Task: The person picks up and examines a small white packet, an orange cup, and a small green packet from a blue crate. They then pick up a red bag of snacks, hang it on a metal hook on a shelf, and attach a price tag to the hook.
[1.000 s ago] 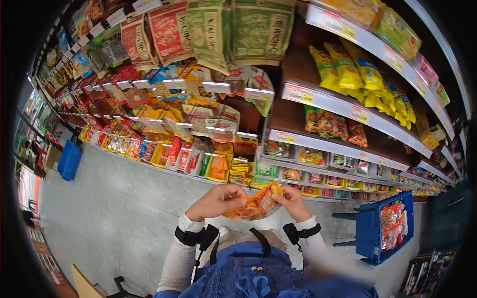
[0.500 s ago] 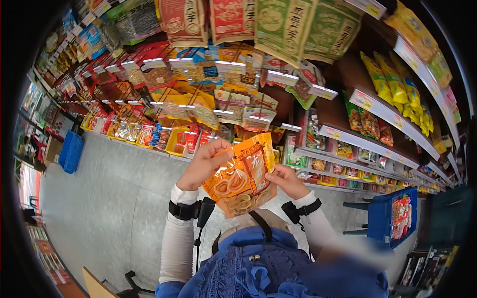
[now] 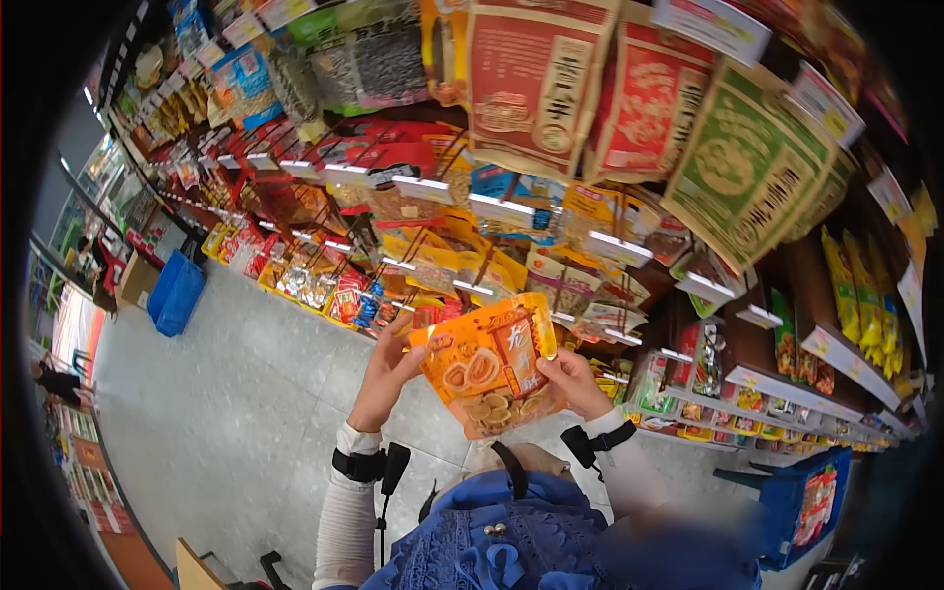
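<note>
An orange snack bag (image 3: 487,359) with pictures of ring-shaped snacks is held up in front of my waist, its printed face towards me. Through its lower part, round brownish pieces show. At the bag's left edge my left hand (image 3: 385,382) grips the upper corner loosely between thumb and fingers. On the opposite edge, the thumb of my right hand (image 3: 575,383) presses on the front while its other fingers are partly hidden behind. Dark straps with small black devices circle both wrists.
Hanging snack bags (image 3: 536,84) and price tags fill the shelf rack ahead. Yellow bins (image 3: 280,275) of small packets line its bottom. A blue crate (image 3: 177,293) sits on the grey floor (image 3: 246,413) at left; a blue stand (image 3: 801,506) with packets is at right.
My view has turned, so the shelves appear shifted right and lower. My left hand has slid lower along the bag's left edge, its grip looser. The right hand still pinches the other edge.
</note>
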Demonstrator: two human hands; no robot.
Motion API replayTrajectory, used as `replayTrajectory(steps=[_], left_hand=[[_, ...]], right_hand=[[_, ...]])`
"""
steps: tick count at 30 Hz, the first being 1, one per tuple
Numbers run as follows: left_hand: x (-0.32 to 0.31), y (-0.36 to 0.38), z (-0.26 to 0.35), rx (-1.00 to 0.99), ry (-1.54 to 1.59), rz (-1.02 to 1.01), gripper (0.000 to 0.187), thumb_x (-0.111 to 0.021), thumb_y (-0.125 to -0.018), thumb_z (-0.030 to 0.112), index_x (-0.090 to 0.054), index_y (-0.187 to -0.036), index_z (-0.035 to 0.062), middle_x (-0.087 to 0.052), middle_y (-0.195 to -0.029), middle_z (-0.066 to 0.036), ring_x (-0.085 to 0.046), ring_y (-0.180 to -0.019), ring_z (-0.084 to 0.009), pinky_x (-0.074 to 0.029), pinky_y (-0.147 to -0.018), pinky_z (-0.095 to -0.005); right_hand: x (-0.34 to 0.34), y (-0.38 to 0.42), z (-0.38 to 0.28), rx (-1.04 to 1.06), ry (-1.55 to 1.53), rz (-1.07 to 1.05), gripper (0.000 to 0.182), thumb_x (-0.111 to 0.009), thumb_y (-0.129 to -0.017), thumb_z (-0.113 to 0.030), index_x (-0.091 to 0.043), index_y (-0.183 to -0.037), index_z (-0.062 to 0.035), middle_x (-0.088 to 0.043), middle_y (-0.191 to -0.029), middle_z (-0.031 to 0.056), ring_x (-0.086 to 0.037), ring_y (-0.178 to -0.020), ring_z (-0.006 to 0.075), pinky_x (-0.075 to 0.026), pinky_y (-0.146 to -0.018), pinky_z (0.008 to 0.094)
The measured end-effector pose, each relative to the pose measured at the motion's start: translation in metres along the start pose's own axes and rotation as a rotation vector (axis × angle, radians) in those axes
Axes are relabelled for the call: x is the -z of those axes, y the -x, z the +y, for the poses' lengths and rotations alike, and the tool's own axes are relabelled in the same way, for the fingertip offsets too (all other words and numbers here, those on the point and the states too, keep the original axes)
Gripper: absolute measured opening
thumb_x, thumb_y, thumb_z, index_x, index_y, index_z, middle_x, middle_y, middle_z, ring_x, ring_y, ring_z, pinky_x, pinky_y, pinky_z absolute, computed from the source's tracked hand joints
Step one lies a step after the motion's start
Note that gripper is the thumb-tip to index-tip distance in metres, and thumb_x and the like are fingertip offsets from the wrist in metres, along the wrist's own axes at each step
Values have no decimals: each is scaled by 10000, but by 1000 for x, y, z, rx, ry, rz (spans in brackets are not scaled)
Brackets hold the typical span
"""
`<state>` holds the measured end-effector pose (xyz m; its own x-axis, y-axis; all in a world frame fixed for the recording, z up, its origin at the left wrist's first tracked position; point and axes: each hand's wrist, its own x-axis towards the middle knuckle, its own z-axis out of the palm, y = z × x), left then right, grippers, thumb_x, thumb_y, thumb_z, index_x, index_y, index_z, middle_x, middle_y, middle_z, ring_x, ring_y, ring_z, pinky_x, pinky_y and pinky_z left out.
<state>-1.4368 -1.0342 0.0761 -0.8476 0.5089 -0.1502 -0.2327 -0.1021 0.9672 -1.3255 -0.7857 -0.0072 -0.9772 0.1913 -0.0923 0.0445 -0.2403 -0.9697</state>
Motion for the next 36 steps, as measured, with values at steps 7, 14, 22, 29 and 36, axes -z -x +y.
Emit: replayTrajectory(steps=[7,14,22,29,36], left_hand=[[46,-21,-45,87,84,-86,383,-510,-874,183,-425,-1227,62,-544,-1110,-34,-525,-1007,-137,-443,-844,-287],[70,-71,-44,265,78,-74,228,-507,-891,219,-562,-1022,40,-589,-852,10,-554,-786,-63,-472,-717,-220],[161,-141,-35,381,-30,-312,238,-497,-894,248,-571,-1007,52,-598,-885,-3,-578,-781,-77,-504,-624,-224],[233,-190,-24,436,-190,-514,258,-484,-901,272,-560,-1007,50,-575,-760,22,-547,-628,-50,-462,-506,-208],[269,-199,-53,274,-151,-689,257,-513,-885,273,-564,-842,25,-496,-609,21,-441,-500,-37,-350,-435,-215]], right_hand=[[-40,-50,10,-31,-88,107,143,-549,-868,-166,-568,-911,-30,-532,-750,-50,-459,-675,15,-375,-619,170],[-73,-61,22,-31,-179,313,171,-553,-864,-156,-571,-989,-41,-583,-809,-35,-514,-721,30,-405,-656,179],[-160,-99,42,-66,-203,562,152,-559,-860,-173,-585,-934,-43,-567,-796,-47,-498,-722,22,-393,-658,167],[-252,-123,53,-74,-168,755,109,-543,-868,-150,-589,-882,-52,-574,-779,-41,-500,-700,27,-395,-642,178],[-316,-115,75,30,-224,882,193,-495,-891,-142,-559,-1012,-6,-603,-894,16,-542,-766,60,-430,-692,204]])
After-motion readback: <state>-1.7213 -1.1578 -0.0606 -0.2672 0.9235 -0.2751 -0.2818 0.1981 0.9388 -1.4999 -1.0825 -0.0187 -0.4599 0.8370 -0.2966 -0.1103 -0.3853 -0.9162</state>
